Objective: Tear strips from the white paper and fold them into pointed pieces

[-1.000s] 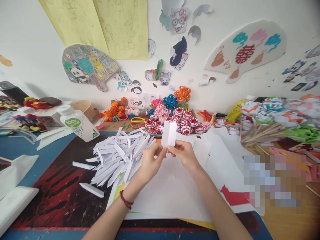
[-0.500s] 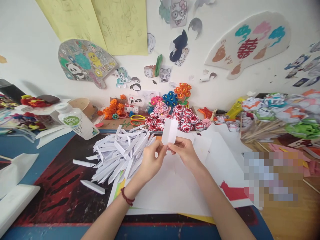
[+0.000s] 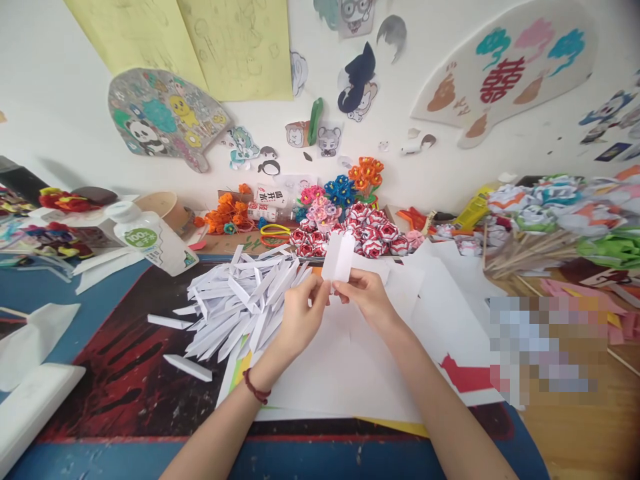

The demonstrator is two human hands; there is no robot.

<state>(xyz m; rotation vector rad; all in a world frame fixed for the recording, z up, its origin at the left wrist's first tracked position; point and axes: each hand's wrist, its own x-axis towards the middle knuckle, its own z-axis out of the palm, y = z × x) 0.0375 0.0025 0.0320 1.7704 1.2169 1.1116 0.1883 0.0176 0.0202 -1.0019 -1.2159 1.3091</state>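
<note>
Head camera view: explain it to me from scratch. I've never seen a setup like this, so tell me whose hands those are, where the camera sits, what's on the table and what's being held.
There is no machine here. The camera is worn on a person's head and looks forward and down, so you see their bare arms reaching in from the bottom. The left hand, with a dark red bracelet on its wrist, and the right hand together pinch the lower end of a creased white paper. Beneath them, white sheets lie on a dark mat on a blue table. Beside the left hand is a pile of folded paper strips. Farther back are a white bottle and red-and-white flowers.
</note>
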